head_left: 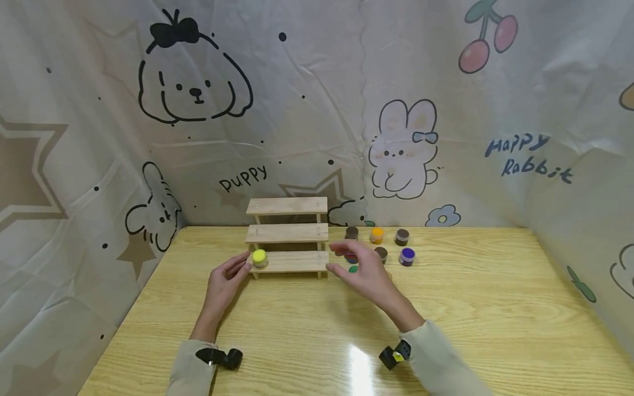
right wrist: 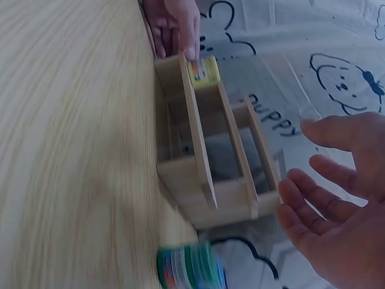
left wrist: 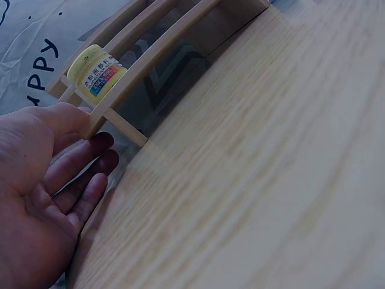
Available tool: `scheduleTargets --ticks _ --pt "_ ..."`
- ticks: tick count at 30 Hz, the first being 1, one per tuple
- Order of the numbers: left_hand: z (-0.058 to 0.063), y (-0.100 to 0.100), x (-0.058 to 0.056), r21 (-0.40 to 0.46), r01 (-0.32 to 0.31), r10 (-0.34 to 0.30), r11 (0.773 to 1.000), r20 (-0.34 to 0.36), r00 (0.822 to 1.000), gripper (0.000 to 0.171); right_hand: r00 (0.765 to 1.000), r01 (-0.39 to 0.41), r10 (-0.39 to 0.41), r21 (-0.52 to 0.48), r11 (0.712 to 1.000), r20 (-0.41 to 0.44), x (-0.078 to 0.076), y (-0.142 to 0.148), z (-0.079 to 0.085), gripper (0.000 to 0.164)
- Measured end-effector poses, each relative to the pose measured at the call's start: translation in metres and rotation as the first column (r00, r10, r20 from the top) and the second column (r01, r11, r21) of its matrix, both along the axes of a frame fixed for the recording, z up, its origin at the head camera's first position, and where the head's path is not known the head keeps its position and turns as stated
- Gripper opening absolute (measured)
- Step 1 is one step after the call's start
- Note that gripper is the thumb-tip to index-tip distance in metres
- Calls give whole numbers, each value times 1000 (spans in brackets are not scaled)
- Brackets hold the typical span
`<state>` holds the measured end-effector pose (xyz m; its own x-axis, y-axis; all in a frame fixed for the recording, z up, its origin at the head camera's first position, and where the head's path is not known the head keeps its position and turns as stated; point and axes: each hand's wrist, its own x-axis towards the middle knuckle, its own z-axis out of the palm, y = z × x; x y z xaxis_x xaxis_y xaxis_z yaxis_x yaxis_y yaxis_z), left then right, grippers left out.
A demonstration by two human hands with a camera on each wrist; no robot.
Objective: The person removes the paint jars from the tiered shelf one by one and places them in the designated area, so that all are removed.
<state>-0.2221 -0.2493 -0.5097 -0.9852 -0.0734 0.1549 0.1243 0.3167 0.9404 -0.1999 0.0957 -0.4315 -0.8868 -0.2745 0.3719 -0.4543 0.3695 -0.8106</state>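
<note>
A three-tier wooden display rack (head_left: 287, 233) stands on the table near the back wall. On the left end of its lowest shelf sits a small paint jar (head_left: 260, 258) with a yellow lid, its label visible in the left wrist view. My left hand (head_left: 225, 283) holds the left end of that shelf with thumb and forefinger, beside the jar; the other fingers hang loosely below. My right hand (head_left: 369, 275) hovers at the rack's right end, thumb and fingers apart, with nothing between them. Below it, a green jar (right wrist: 189, 266) stands near the rack.
Several more jars stand right of the rack, among them an orange-lidded jar (head_left: 377, 235), a purple-lidded jar (head_left: 407, 256) and a dark-lidded jar (head_left: 402, 237). My right hand partly hides some. A printed curtain (head_left: 317, 110) closes off the table's back and sides.
</note>
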Motion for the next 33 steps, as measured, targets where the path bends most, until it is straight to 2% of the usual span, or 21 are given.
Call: scheduleTargets --ticks 4,10,15,22,28,32,33 --pt "2 -1 1 20 -8 8 1000 -8 1000 40 999 -52 52 -2 999 -13 -7 -22 0 41" --pt "3 -2 -1 4 -11 11 1000 27 1000 41 995 -95 95 10 995 -36 -17 -52 -2 40" --pt "1 -4 -2 14 -15 15 1000 28 999 40 992 -127 127 0 992 3 -24 -75 -3 41" --pt "-1 -5 -1 21 -3 3 1000 -16 1000 40 988 -148 148 -9 989 50 -34 -105 -11 42" --pt "-1 -3 -3 39 14 -13 999 -15 1000 40 987 -136 135 4 991 89 -42 -123 -17 43" --pt "17 4 5 27 17 -18 999 26 1000 39 983 -142 139 21 990 116 -44 -132 -24 42" --pt "18 4 6 29 16 -17 999 32 999 39 983 -141 137 24 990 122 -45 -135 -27 41"
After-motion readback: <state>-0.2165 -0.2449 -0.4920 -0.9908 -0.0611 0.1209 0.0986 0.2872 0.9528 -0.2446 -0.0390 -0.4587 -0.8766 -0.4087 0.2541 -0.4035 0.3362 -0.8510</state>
